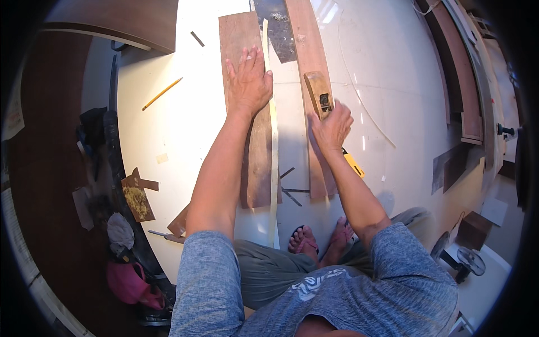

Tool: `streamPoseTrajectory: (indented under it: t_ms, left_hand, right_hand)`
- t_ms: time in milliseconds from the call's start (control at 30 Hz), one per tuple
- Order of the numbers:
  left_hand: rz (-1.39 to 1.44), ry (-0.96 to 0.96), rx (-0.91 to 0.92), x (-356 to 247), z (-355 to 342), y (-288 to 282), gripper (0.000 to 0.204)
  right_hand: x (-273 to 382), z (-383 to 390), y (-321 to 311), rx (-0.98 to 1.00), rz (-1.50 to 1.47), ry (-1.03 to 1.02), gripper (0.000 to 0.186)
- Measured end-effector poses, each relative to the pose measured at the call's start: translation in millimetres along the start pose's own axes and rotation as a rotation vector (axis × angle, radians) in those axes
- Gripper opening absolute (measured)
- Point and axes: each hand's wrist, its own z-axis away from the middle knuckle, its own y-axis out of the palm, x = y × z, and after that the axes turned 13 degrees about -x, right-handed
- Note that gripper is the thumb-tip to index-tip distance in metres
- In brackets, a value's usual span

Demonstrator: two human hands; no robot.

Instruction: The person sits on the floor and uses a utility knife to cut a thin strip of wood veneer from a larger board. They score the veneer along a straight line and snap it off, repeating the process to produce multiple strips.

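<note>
My left hand (pixel 250 84) lies flat on a long reddish-brown board (pixel 260 168), fingers spread and its thumb at the board's right edge. Along that edge runs a thin pale strip (pixel 274 146), passing beside or under the thumb. To the right, my right hand (pixel 334 129) is closed around the rear of a wooden hand plane (pixel 318 87). The plane rests on a second long board (pixel 320 177), its front end pointing away from me. The plane's underside and some of my right fingertips are hidden.
A yellow pencil (pixel 161 94) and a small dark strip (pixel 197 39) lie left. Beside my right forearm is a yellow-and-black tool (pixel 353 162). A dark sheet (pixel 279 42) lies between the boards' far ends. Dark offcuts (pixel 293 191) lie near my feet. A small fan (pixel 469 261) stands right.
</note>
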Motion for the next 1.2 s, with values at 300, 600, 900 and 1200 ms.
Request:
streamPoseTrajectory:
  t_ms: [300, 600, 900, 1200]
  left_hand:
    - [-0.01, 0.022, -0.016, -2.3, -1.3, -0.4, 0.056]
    - [0.2, -0.083, -0.118, 3.3, -1.3, -2.1, 0.052]
    - [0.046, -0.012, -0.069, 3.6, -0.8, -3.0, 0.045]
    - [0.007, -0.001, -0.063, 7.9, -3.9, 4.0, 0.046]
  right_hand:
    - [101.0, -59.6, 45.8, 0.749, -1.3, 0.942, 0.036]
    - [112.1, -64.2, 42.8, 0.505, -1.133, 0.568, 0.022]
    - [106.4, -68.2, 48.7, 0.452, -0.944, 0.37, 0.028]
    - [108.3, -71.7, 67.1, 0.336, -0.893, 0.204, 0.028]
